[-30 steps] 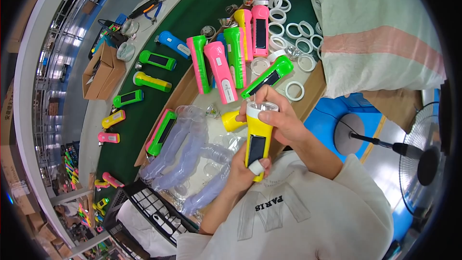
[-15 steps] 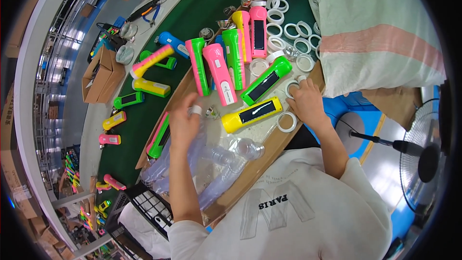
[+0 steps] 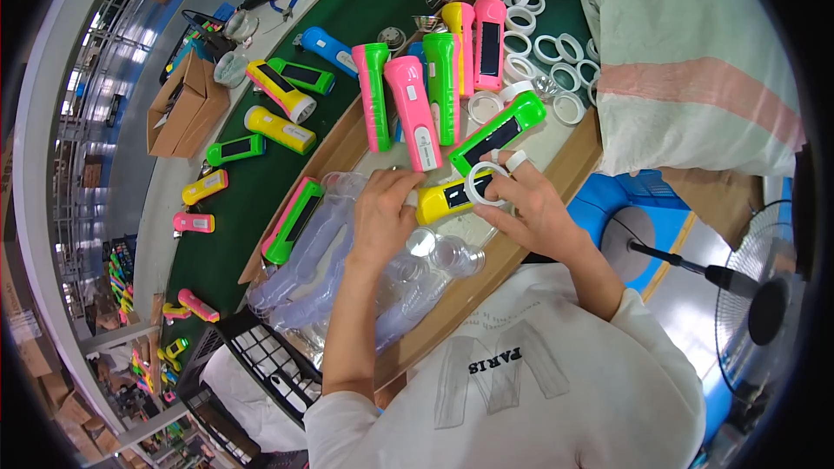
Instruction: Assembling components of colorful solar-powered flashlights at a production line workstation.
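Note:
My right hand (image 3: 540, 213) pinches a white plastic ring (image 3: 470, 184) over a yellow flashlight (image 3: 432, 207) with a dark panel. White finger covers show on both hands. At the yellow flashlight's left end, my left hand (image 3: 382, 215) has its fingers bent inward; what they hold, if anything, is hidden. Just beyond my hands lies a green flashlight (image 3: 526, 111). Farther off are a pink flashlight (image 3: 408, 100), a green-and-pink one (image 3: 372, 95) and several others. Clear plastic parts (image 3: 452, 254) lie nearer me, beside my left forearm.
Many loose white rings (image 3: 547, 49) lie at the far right beside a large woven sack (image 3: 686, 78). A green belt (image 3: 230, 243) carrying more flashlights curves along the left. A cardboard edge (image 3: 452, 317) borders the work area. A fan (image 3: 769, 304) stands at right.
My right hand has lifted a white ring and moved left over the yellow flashlight. My left hand has moved right to that flashlight's end. The view has shifted slightly.

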Tool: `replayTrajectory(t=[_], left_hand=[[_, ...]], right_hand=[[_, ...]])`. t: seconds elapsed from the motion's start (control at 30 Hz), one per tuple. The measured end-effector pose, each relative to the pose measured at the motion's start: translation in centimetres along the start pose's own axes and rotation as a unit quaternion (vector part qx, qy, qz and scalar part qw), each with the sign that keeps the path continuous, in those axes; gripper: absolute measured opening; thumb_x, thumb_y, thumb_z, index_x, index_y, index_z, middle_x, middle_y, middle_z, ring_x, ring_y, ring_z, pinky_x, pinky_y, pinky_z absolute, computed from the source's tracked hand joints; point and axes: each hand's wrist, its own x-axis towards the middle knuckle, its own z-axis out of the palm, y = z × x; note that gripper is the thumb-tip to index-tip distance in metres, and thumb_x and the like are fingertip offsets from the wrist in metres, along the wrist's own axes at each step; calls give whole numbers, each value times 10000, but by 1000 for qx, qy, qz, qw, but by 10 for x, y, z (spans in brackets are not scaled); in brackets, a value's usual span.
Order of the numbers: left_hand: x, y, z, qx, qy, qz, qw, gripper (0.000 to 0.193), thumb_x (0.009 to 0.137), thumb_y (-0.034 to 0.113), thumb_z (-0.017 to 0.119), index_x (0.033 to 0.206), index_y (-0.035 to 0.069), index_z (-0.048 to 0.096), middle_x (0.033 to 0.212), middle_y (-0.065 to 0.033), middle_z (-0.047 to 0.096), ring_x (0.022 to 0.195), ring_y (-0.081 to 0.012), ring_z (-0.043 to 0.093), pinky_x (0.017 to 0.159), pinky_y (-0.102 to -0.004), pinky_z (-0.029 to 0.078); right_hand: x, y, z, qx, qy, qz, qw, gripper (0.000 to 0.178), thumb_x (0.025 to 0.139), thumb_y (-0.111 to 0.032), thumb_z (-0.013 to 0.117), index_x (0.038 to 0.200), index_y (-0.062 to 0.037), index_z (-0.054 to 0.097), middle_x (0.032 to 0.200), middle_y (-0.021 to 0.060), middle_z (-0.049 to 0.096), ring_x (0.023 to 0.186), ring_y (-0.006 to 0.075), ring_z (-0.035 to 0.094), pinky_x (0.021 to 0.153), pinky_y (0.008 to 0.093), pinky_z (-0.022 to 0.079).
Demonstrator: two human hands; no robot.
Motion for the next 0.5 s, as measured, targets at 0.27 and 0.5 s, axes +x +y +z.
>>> replayTrajectory(t=[0.27,0.5], left_hand=[[9,8,8,139,-255,-81,953,339,740,80,612,1072,128,663,778,-175,671,775,-362,663,703,-465,511],[7,1,27,130,-84,63,986,482,666,-15,640,1128,122,619,788,-158,629,758,-337,634,723,-472,508]], right_hand=[[-23,17,21,-91,-24,2,996,283,790,-234,734,923,-57,559,1080,237,562,884,359,556,760,404,476],[-16,9,15,-16,-22,63,998,311,799,-196,736,955,-29,525,1087,170,560,980,302,591,765,402,470]])
